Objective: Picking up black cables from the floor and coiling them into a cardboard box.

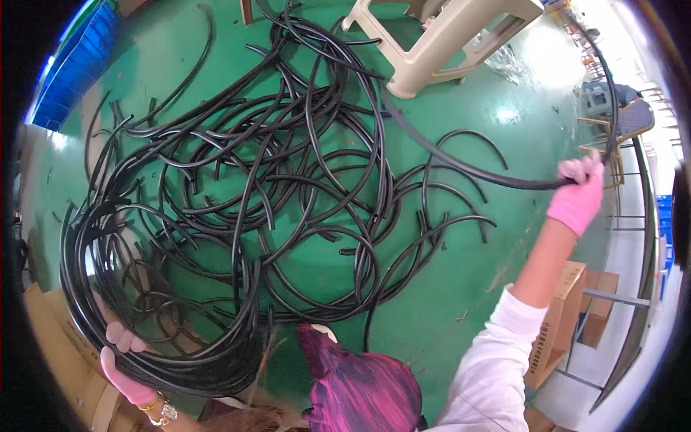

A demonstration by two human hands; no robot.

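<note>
Pink-patterned cloth [360, 381] sits lowest. Left hand [126, 367] grips a bundle of black hoses [93, 288] near cardboard [57, 338]. Right hand [579, 194] closes on one hose [468, 169], stretched over the green floor [432, 302]; loose hoses [288, 180] cover the middle, open floor toward a beige stool [439, 43].

Brown cardboard boxes [558, 324], lower right

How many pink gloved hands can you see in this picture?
2. The left hand is at the lower left, gripping a coiled bundle of black tubes. The right hand is raised at the right, holding one long black tube. No others show.
</note>
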